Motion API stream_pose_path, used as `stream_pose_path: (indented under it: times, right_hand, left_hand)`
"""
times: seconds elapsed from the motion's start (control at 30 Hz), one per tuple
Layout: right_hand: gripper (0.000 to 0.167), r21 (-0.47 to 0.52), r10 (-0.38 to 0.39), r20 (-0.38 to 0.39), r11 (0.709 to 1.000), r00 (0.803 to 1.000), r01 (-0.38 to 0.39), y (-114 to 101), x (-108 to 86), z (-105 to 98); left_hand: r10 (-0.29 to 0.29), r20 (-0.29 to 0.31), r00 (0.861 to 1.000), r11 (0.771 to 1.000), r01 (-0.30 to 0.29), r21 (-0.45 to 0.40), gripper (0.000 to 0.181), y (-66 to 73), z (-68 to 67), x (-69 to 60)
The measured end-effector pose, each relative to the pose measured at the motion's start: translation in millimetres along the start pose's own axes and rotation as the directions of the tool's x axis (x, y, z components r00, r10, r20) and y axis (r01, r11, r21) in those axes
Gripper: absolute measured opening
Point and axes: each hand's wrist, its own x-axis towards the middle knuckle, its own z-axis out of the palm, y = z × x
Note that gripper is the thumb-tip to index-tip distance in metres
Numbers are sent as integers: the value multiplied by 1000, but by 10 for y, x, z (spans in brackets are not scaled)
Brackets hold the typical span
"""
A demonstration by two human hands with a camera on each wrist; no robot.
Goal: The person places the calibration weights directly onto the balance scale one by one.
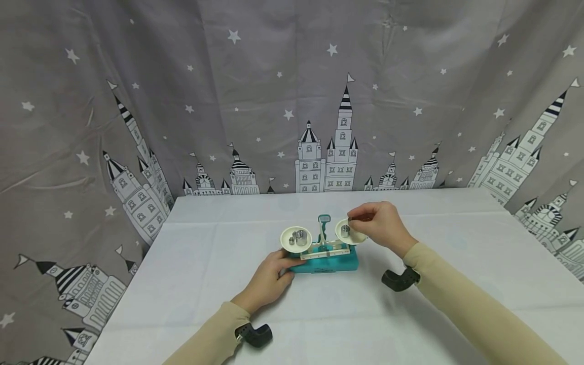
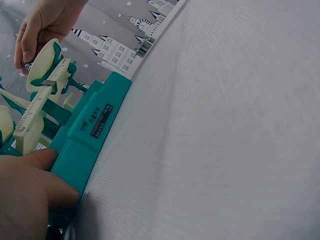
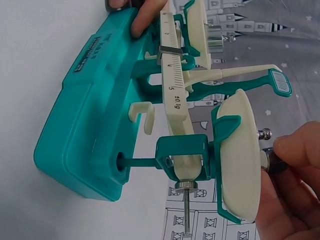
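Observation:
A teal balance scale [image 1: 335, 263] with two cream pans stands on the white table. My left hand [image 1: 270, 279] grips the left end of its base, thumb at the front and a finger over the top. My right hand [image 1: 380, 228] is at the right pan [image 3: 237, 155], pinching a metal weight [image 3: 273, 161] at the pan's inner face. Another weight [image 1: 345, 231] sits in that pan. Several metal weights [image 1: 300, 236] stand in the left pan [image 1: 287, 243]. The graduated beam [image 1: 319, 254] tilts down toward the left. My right fingers partly hide the pinched weight.
White cloth covers the table [image 1: 191, 284]. A grey curtain [image 1: 264, 76] printed with castles and stars hangs behind it and at both sides. A black wrist device [image 1: 255, 335] is on my left wrist and another [image 1: 400, 279] on my right.

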Motion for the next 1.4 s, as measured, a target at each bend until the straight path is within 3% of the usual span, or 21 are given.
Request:
stream_pose_path:
  times: [0.47,0.83,1.4]
  right_hand:
    - [18,-77,6,-11,997,1000,-6,-33,-18,24]
    - [16,-160,-54,-21,986,998,50,-91,-44,55]
    - [18,-174,-34,24,984,999,38,-107,-29,50]
  left_hand:
    - [1,3,1000,1000,-1,-3,34,-14,15,5]
    - [6,3,1000,1000,-6,-3,35,-11,16,9]
    - [-7,-2,1000,1000,6,-12,34,-21,17,9]
